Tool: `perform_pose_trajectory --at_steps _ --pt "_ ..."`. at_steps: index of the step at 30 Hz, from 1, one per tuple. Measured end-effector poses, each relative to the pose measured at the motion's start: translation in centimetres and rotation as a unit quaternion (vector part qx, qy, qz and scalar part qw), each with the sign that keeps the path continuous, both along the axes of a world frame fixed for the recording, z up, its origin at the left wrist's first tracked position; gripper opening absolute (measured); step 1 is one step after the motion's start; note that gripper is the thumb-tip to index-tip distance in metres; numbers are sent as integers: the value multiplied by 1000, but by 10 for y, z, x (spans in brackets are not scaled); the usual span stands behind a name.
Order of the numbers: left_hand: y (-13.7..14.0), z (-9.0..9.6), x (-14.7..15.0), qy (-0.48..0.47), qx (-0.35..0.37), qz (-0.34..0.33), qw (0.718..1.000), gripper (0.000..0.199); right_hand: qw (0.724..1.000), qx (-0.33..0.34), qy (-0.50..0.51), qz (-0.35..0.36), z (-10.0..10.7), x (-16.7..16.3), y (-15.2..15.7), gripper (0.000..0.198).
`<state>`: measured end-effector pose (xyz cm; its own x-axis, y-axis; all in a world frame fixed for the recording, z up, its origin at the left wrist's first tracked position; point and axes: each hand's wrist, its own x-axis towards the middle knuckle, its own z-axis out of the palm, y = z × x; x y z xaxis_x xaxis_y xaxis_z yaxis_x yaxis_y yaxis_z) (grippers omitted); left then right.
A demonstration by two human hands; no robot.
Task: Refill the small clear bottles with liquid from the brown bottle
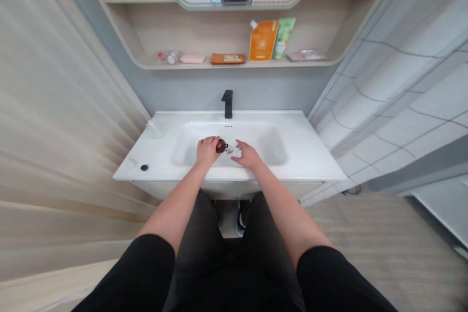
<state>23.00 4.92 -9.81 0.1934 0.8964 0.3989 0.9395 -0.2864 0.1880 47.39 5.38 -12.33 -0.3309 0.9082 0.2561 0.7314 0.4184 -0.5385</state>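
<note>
My left hand [208, 151] is wrapped round a small dark-brown bottle [221, 146] over the sink basin. The bottle lies tilted, its neck pointing right. Facing it, my right hand [247, 154] has its fingers curved about a clear, see-through container [237, 149]. The brown bottle's mouth is close to the clear piece; whether they touch, or whether liquid flows, I cannot tell. On the counter's left side lies a round black cap [144, 167].
The white sink [281, 144] has a black faucet [228, 104] behind my hands. A clear pump-like item [155, 129] is at the counter's left. Above, a shelf [314, 63] holds an orange pouch [262, 40], a green tube [284, 38] and a pink soap-like bar [192, 59]. A curtain [66, 107] hangs left.
</note>
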Motion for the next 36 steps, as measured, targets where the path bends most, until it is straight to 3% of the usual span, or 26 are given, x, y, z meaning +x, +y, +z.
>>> perform_pose_trajectory --at_steps 11,36 --pt "-1 -2 -1 -4 27 -10 1000 52 999 4 -48 -4 7 -5 -11 84" --pt "-5 3 -1 -19 42 -30 998 50 998 0 -63 -10 11 -5 -15 87"
